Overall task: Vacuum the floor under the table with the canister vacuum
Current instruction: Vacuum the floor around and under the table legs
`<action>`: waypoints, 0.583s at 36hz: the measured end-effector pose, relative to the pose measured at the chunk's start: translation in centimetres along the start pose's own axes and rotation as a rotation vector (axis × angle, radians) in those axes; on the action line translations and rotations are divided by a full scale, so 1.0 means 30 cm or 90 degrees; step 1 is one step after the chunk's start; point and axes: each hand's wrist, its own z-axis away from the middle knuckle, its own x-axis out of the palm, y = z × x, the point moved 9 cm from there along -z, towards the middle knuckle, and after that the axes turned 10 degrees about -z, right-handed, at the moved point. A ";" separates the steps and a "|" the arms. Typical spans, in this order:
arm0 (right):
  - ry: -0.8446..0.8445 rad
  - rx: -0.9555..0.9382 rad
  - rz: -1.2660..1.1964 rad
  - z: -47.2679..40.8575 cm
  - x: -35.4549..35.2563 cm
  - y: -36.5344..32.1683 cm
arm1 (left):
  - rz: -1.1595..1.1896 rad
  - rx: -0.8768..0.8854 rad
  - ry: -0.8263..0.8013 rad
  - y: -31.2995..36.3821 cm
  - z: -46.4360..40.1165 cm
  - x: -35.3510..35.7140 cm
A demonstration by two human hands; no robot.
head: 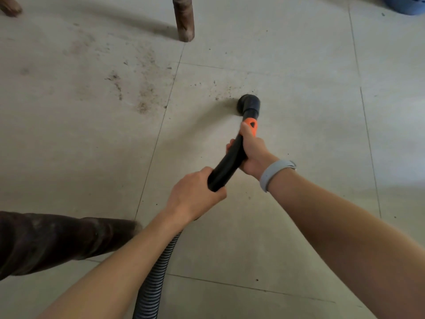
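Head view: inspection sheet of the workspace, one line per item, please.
Surface: pale tiled floor; dirt patch and specks left of the nozzle.
Job's things: vacuum wand, black with orange collar; round nozzle down at the floor.
Clutter: nothing seen.
Grippers: left hand grips the wand's rear end; right hand grips it nearer the nozzle.
Cables: ribbed hose trails back under the left arm.
Surroundings: table leg ahead, another leg near left, blue basket top right.

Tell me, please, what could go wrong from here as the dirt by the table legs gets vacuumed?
The nozzle sits right of the dirt, so a short sweep may miss it. Sweeping left, the wand could knock the table leg. The hose trails beside the near leg and might snag.
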 end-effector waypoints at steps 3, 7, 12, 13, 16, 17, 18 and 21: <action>-0.052 0.015 0.036 0.016 0.092 0.075 | 0.020 -0.059 0.018 -0.090 0.050 -0.011; -0.108 0.044 0.078 0.037 0.209 0.150 | 0.035 -0.119 0.055 -0.187 0.095 -0.033; -0.134 0.062 0.132 0.046 0.286 0.150 | 0.047 -0.147 0.108 -0.210 0.089 -0.066; -0.134 0.059 0.139 0.045 0.289 0.138 | 0.054 -0.147 0.111 -0.203 0.080 -0.069; -0.120 0.033 0.154 0.026 0.274 0.082 | 0.069 -0.137 0.113 -0.165 0.034 -0.078; -0.107 0.020 0.152 0.015 0.258 0.056 | 0.068 -0.129 0.105 -0.146 0.014 -0.079; -0.092 0.007 0.145 0.003 0.236 0.029 | 0.062 -0.118 0.093 -0.121 -0.006 -0.080; -0.046 -0.017 0.098 -0.023 0.144 -0.045 | 0.025 -0.077 0.050 -0.039 -0.057 -0.065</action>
